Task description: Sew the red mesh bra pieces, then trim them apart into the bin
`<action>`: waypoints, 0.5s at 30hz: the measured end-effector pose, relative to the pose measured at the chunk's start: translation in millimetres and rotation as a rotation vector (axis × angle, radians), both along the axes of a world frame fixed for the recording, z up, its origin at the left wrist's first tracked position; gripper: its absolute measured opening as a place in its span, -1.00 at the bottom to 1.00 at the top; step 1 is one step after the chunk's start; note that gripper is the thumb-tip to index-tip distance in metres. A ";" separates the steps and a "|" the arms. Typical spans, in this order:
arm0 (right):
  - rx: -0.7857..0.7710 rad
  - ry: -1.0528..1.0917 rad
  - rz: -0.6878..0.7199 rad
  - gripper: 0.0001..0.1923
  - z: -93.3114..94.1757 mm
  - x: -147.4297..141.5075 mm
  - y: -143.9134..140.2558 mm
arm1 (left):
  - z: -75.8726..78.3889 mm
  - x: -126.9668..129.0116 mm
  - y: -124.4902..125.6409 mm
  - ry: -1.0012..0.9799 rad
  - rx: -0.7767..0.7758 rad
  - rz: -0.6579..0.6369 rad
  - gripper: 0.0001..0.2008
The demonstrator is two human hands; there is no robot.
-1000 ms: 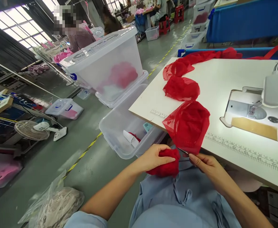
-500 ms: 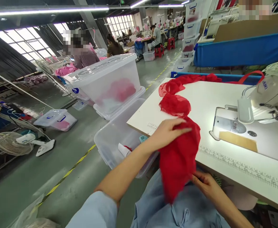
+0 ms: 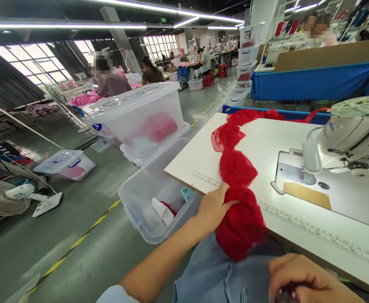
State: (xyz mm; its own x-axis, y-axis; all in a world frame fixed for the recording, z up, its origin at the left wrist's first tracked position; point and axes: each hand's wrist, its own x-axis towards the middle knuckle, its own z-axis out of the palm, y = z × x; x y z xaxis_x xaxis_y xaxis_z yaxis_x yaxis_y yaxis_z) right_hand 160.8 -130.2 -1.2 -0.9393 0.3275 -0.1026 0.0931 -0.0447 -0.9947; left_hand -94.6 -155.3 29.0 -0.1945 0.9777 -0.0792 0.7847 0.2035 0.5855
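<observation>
A chain of bunched sheer red fabric [image 3: 238,168] runs across the white sewing table [image 3: 184,166] and hangs over its front edge above my lap. My left hand [image 3: 211,208] grips this fabric from the left near the edge, its fingers partly hidden behind the cloth. Apart from the cloth, at the lower right, my right hand [image 3: 301,275] is closed around a small dark object [image 3: 287,293], mostly covered by the fingers and cut by the frame's bottom. A lit sewing machine [image 3: 345,139] stands on the right of the table, with its metal plate beneath.
An open clear bin [image 3: 140,189] sits below the table's left edge, with a white piece and red scrap inside. A lidded bin [image 3: 149,122] stands behind it. A fan [image 3: 6,198] is at far left. Printed rulers line the table edge. Several people sit farther off.
My right hand has let go of the fabric, moved down and right, and now closes on a dark object. My left hand, still on the fabric, is lower; the hanging part has bunched up.
</observation>
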 end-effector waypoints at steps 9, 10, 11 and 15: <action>-0.286 -0.248 -0.348 -0.35 -15.6 -65.2 -3.5 | -31.6 -32.2 -87.1 -0.700 -0.351 0.025 -0.49; -0.238 -0.279 -0.327 -0.33 -18.9 -70.1 -4.4 | -34.1 -33.3 -89.9 -0.714 -0.368 0.013 -0.52; -0.193 -0.306 -0.314 -0.31 -22.1 -73.9 -5.0 | -35.6 -34.0 -92.0 -0.727 -0.375 -0.006 -0.56; -0.106 -0.342 -0.314 -0.34 -36.0 -78.8 -4.4 | -35.6 -35.5 -97.8 -0.719 -0.360 -0.059 -0.70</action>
State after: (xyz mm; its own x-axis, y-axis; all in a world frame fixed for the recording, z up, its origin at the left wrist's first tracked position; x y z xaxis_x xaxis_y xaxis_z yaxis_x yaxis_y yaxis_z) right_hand 82.0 -134.6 -37.2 -0.7034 0.5609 -0.4366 0.3800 -0.2224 -0.8979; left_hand -130.1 -253.1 -6.7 0.0753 0.8754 -0.4774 0.2564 0.4457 0.8577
